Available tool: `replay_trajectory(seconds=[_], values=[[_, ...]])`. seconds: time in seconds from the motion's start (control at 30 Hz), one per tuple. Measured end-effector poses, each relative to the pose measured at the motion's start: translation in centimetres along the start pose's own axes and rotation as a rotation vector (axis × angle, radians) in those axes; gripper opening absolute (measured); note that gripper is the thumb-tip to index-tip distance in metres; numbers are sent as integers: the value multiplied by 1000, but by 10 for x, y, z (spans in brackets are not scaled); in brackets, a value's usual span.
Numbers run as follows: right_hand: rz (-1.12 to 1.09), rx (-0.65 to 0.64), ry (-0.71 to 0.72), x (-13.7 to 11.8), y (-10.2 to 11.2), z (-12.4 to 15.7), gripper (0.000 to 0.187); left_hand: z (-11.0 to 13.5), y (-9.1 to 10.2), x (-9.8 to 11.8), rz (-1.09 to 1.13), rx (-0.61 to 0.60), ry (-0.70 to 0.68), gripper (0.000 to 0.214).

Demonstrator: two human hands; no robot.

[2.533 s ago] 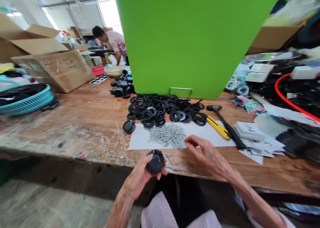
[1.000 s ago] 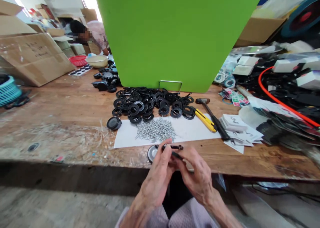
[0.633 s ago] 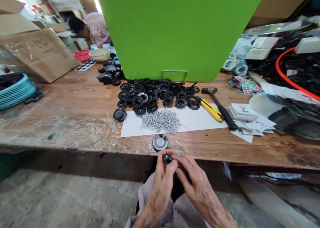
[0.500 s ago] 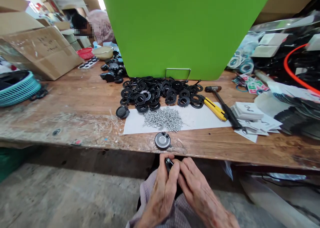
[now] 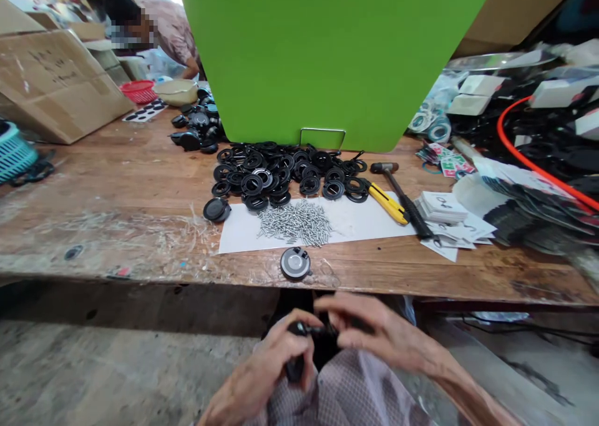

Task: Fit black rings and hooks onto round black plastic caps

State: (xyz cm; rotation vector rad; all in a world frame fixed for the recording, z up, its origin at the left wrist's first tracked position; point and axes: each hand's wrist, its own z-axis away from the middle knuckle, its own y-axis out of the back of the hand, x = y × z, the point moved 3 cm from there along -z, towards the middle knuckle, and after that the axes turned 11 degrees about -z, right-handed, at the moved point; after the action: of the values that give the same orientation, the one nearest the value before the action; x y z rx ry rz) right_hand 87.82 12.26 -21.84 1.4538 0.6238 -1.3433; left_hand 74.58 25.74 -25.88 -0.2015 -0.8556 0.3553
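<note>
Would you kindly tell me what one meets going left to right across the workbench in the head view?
Teal plastic basket → round black plastic cap → silver screw heap → yellow utility knife → white card stack → red flexible tube

items obscured or cut off at inspection
small black part (image 5: 298, 330) mostly hidden by left hand (image 5: 256, 370), form unconfirmed; teal basket (image 5: 12, 154) cut off at frame edge; individual screws (image 5: 294, 223) too small to assess.
</note>
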Motion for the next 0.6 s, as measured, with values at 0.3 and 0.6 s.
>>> replay_trajectory(seconds=[0.3, 0.6], values=[[-106, 530, -83, 30, -16, -36, 21, -14, -3, 14, 608, 18, -61, 23], [-681, 437, -214, 28, -46, -34, 34, -27, -11, 9, 830, -155, 27, 29]])
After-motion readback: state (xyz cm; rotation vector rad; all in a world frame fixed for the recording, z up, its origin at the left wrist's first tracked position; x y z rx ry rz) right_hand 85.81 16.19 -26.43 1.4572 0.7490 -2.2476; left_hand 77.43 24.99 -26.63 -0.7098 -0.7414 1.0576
